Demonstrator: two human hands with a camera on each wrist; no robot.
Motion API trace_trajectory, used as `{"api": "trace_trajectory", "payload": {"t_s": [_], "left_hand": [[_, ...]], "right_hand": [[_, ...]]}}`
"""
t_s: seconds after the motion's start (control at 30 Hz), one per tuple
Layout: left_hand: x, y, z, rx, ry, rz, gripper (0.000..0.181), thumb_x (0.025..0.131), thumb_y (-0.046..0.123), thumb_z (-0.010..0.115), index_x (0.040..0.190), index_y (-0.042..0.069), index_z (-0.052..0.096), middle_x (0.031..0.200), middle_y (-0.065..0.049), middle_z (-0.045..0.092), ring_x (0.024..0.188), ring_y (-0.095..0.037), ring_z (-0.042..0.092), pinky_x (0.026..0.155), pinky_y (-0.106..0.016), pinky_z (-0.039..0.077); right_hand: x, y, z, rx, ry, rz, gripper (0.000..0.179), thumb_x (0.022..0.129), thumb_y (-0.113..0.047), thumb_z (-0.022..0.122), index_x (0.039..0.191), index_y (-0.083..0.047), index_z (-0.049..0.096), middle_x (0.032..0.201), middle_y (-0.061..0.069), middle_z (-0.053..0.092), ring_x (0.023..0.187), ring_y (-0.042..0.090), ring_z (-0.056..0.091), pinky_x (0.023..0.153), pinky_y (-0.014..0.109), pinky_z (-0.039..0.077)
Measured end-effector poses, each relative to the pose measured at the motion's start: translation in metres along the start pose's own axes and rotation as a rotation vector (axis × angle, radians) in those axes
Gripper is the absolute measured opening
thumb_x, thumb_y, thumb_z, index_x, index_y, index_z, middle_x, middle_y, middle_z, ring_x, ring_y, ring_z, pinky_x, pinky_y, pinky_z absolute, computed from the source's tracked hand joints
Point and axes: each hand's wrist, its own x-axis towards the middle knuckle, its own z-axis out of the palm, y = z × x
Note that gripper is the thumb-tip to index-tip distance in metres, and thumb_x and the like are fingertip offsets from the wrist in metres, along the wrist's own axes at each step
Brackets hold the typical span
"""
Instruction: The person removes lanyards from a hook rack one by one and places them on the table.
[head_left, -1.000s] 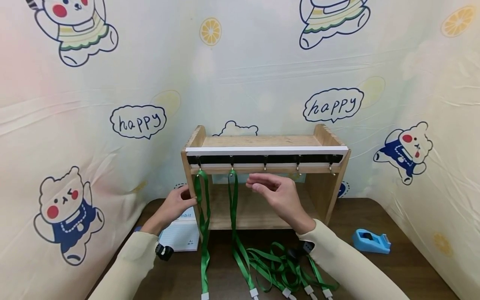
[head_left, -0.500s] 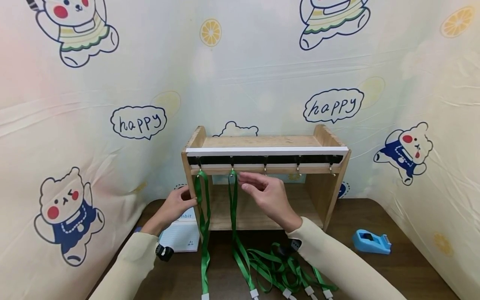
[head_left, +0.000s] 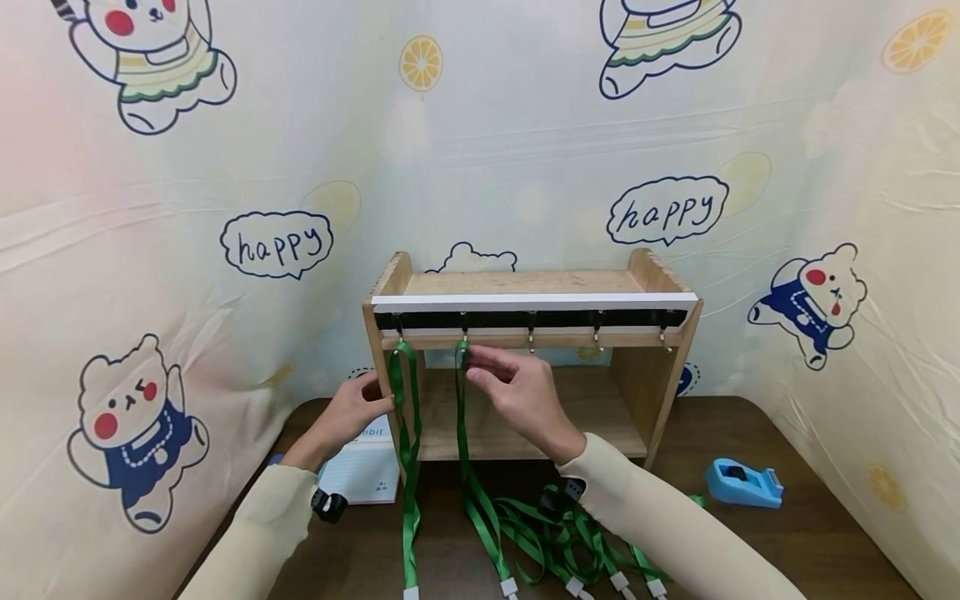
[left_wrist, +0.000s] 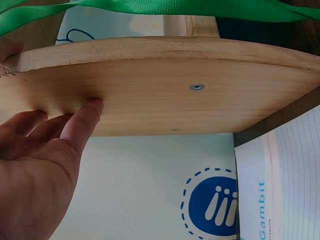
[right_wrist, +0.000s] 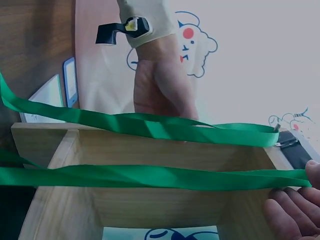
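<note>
Two green lanyards hang from the two leftmost hooks on the front of a wooden shelf [head_left: 517, 283]. My right hand [head_left: 525, 396] pinches the top of the second lanyard [head_left: 463, 442] just under its hook. In the right wrist view, the thumb and fingers [right_wrist: 287, 212] lie on either side of that band. The first lanyard [head_left: 409, 467] hangs straight down at the shelf's left end. My left hand [head_left: 348, 417] grips the left side panel [left_wrist: 150, 100], with fingertips against its outer face and one digit at the front edge.
Several more green lanyards [head_left: 551, 537] with white clips lie tangled on the dark table [head_left: 780, 542] before the shelf. Three hooks to the right, like the hook [head_left: 596, 333], hold nothing. A notebook [head_left: 360, 471] sits at left, a blue tape dispenser [head_left: 744, 483] at right.
My right hand has moved left from beside the second lanyard and taken hold of its top; the loop is now drawn narrower. The left hand has stayed in place.
</note>
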Motion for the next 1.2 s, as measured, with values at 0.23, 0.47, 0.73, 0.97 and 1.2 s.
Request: {"api": "trace_trajectory", "payload": {"t_s": [0.23,0.47,0.73,0.97,1.2], "left_hand": [[0.001,0.000,-0.001,0.004,0.001,0.004,0.041,0.096,0.021,0.063,0.136,0.010,0.058,0.126,-0.016,0.064,0.108,-0.027,0.059,0.090,-0.036,0.053],[0.001,0.001,-0.001,-0.004,0.000,-0.006,0.042,0.096,0.022,0.063,0.136,0.010,0.058,0.125,-0.016,0.065,0.107,-0.026,0.059,0.089,-0.035,0.053],[0.000,0.000,-0.001,-0.005,-0.003,-0.014,0.042,0.096,0.023,0.063,0.136,0.011,0.058,0.127,-0.015,0.064,0.108,-0.027,0.059,0.090,-0.037,0.053],[0.001,0.000,-0.001,-0.006,-0.007,-0.007,0.044,0.097,0.024,0.062,0.139,0.012,0.057,0.129,-0.015,0.065,0.113,-0.028,0.060,0.095,-0.043,0.054],[0.001,0.000,0.000,-0.012,-0.011,0.000,0.045,0.097,0.024,0.062,0.139,0.011,0.056,0.130,-0.016,0.064,0.115,-0.029,0.061,0.098,-0.050,0.054]], "right_hand": [[0.002,0.001,0.008,-0.014,0.029,0.020,0.032,0.095,-0.025,0.071,0.126,-0.015,0.072,0.115,0.000,0.077,0.100,0.010,0.074,0.083,0.026,0.060],[0.003,0.001,0.019,0.015,0.060,0.018,0.030,0.095,-0.025,0.071,0.120,-0.010,0.074,0.110,0.001,0.078,0.094,0.009,0.073,0.079,0.023,0.060],[0.006,0.003,0.029,0.082,0.104,0.036,0.025,0.095,-0.027,0.071,0.112,-0.010,0.077,0.103,0.006,0.080,0.090,0.014,0.074,0.077,0.023,0.060],[0.009,0.005,0.032,0.235,0.039,0.066,0.026,0.096,-0.029,0.068,0.114,-0.012,0.076,0.106,0.008,0.079,0.104,0.017,0.075,0.088,0.029,0.060],[0.012,-0.001,0.033,0.345,0.013,0.139,0.027,0.095,-0.027,0.070,0.116,-0.010,0.075,0.108,0.012,0.079,0.103,0.021,0.076,0.090,0.031,0.060]]}}
